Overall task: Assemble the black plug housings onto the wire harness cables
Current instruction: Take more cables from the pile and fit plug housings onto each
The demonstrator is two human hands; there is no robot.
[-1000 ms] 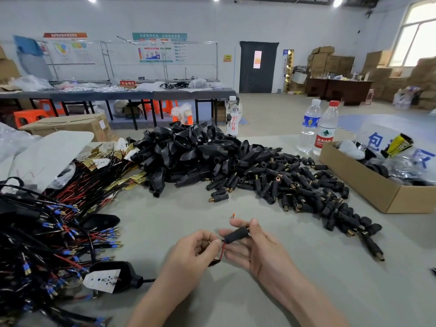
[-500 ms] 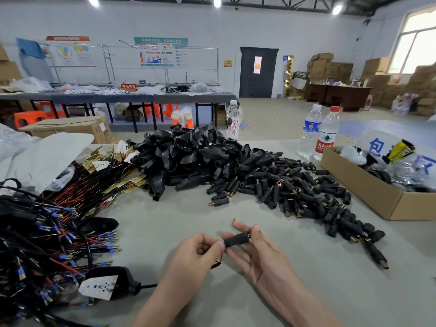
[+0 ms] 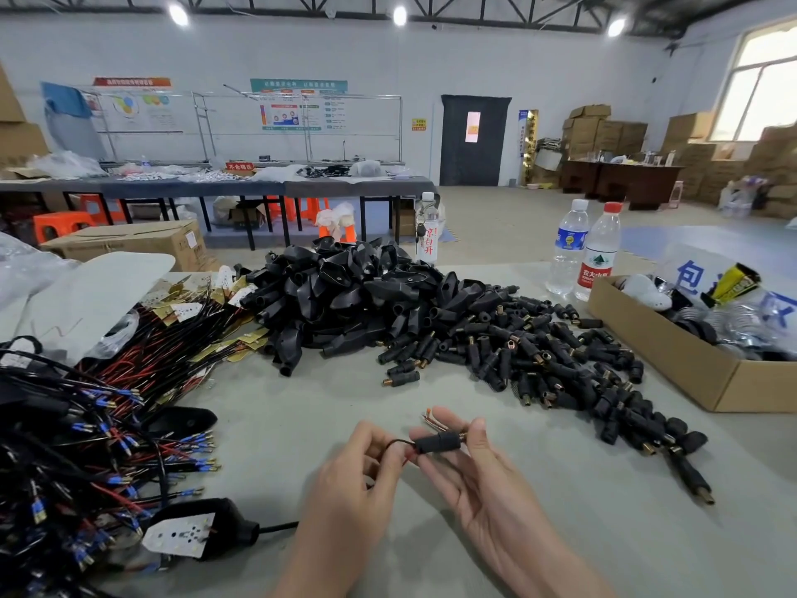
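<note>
A small black plug housing (image 3: pixel 437 442) lies across the fingers of my right hand (image 3: pixel 478 481), pinched between thumb and fingertips. Red and black wires (image 3: pixel 399 448) run out of its left end into my left hand (image 3: pixel 358 481), which pinches them. Bare wire ends (image 3: pixel 431 418) stick up behind the housing. A large heap of black housings (image 3: pixel 345 304) and a spread of small black plugs with brass tips (image 3: pixel 539 360) lie beyond my hands. Wire harness cables (image 3: pixel 86 446) with blue terminals are piled at the left.
A cardboard box (image 3: pixel 690 369) of parts stands at the right, with two water bottles (image 3: pixel 582 252) behind it and a third bottle (image 3: pixel 427 235) further back. A black plug with a white label (image 3: pixel 194 533) lies near my left wrist. Bare table shows around my hands.
The view has tilted up slightly. The housing has slid along the wires, and bare wire ends now show past its right end. Both hands keep their hold.
</note>
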